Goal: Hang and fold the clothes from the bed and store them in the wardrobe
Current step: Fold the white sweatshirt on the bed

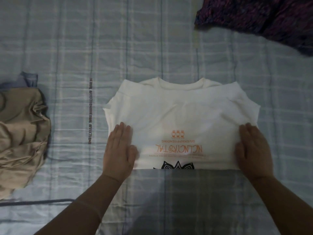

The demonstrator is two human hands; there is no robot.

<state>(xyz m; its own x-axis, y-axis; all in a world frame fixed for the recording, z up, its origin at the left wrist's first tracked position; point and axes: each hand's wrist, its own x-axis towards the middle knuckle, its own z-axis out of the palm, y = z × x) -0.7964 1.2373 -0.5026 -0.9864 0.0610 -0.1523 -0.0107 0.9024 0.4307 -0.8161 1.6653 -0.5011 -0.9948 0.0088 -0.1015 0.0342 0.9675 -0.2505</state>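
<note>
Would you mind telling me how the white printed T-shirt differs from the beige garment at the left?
The white printed T-shirt lies flat under the left hand and right hand; the beige garment sits crumpled, untouched. The T-shirt carries orange lettering; the beige garment looks plain. Both rest on the checked bedsheet.

One wide-angle view, worn on the head, looks steeply down and forward from close above the bed cover, with the left hand and right hand at lower centre of frame.
</note>
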